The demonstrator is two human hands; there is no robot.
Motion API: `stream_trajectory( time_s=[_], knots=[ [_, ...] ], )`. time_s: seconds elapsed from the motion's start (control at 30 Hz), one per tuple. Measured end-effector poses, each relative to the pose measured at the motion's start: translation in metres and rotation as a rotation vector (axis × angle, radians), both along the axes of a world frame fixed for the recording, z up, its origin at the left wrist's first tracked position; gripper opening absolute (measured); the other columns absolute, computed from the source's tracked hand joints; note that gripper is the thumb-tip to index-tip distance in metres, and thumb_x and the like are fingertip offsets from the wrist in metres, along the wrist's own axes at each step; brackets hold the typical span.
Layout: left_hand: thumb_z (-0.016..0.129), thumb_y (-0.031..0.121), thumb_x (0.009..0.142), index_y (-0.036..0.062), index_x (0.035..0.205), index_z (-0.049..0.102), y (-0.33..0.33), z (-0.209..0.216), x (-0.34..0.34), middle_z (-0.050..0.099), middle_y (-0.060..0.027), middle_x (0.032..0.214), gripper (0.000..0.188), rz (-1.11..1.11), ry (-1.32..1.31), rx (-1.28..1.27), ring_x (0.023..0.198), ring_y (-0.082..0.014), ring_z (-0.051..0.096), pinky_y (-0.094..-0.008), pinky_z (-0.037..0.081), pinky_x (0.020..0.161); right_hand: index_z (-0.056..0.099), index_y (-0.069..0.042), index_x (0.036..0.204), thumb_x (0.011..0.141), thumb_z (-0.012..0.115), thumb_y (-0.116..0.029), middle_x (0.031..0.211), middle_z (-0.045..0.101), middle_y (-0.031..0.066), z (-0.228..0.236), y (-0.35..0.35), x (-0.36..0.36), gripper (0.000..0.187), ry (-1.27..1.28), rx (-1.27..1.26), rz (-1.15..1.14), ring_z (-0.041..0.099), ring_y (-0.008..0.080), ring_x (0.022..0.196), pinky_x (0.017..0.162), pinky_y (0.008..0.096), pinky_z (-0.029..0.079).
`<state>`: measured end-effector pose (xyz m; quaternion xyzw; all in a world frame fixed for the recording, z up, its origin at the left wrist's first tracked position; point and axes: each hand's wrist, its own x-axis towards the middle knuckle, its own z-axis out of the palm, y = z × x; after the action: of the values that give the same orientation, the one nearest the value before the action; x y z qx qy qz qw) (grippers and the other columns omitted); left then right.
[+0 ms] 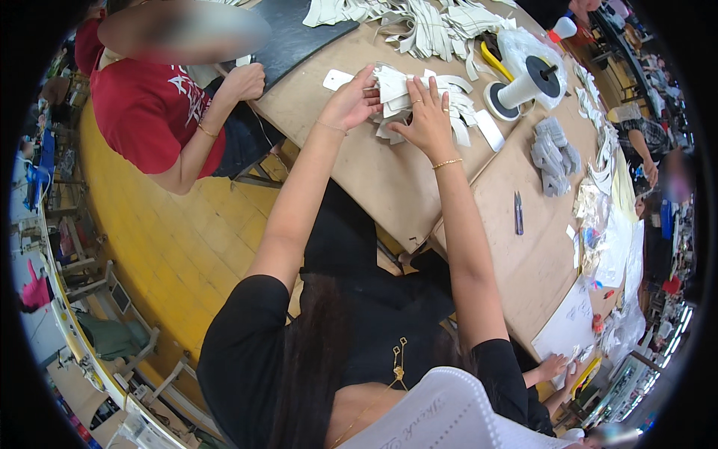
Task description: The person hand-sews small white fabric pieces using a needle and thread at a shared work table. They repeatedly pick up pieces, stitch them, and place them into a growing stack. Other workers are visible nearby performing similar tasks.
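Observation:
Both my hands are at a loose pile of white strips on the brown tabletop. My left hand is open at the pile's left end, its palm turned toward the strips and its fingertips against them. Lying across the top of the pile, my right hand is open with its fingers spread. Some strips fan out to the right beyond it. A flat white piece lies just right of the pile, and a white tag-like piece lies to its left. The undersides of the lower strips are hidden.
A larger heap of white strips lies at the back. Right of my hands stand a white thread spool, yellow-handled tool and bundled grey pieces. Thread snips lie nearer. A person in a red shirt sits at left.

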<state>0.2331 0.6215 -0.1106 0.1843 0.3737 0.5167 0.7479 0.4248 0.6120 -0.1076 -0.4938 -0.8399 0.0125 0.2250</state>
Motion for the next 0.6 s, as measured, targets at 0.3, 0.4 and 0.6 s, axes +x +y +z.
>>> stream_trajectory(
  time_s=[0.3,0.4,0.6],
  knots=[
    [0.048,0.065,0.095,-0.0064,0.134,0.046,0.009,0.027,0.007,0.049,-0.0113,0.112,0.081,-0.119,0.022,0.088,0.096,-0.0204,0.049,-0.0326,0.045,0.084,0.061,-0.005,0.123,0.078,0.077,-0.035,0.116,0.062,0.0206,0.002,0.032,-0.005,0.056,0.341,-0.049,-0.040,0.061,0.0370,0.107,0.095,0.0433,0.046],
    [0.037,0.074,0.094,0.0025,0.132,0.057,0.008,0.030,0.011,0.046,-0.0026,0.102,0.083,-0.130,0.142,0.113,0.082,-0.0131,0.042,-0.0256,0.038,0.069,0.059,-0.002,0.128,0.087,0.071,-0.040,0.124,0.060,0.0218,0.007,0.036,0.004,0.058,0.489,-0.218,-0.108,0.059,0.0372,0.114,0.100,0.0411,0.045],
    [0.044,0.072,0.093,0.0067,0.133,0.053,-0.001,0.035,0.023,0.044,-0.0066,0.115,0.077,0.013,0.153,0.098,0.095,-0.0177,0.047,-0.0304,0.044,0.084,0.059,0.002,0.127,0.093,0.066,-0.039,0.120,0.065,0.0134,0.026,0.040,0.019,0.054,0.928,-0.532,-0.060,0.058,0.0208,0.106,0.097,0.0319,0.043]
  ],
)
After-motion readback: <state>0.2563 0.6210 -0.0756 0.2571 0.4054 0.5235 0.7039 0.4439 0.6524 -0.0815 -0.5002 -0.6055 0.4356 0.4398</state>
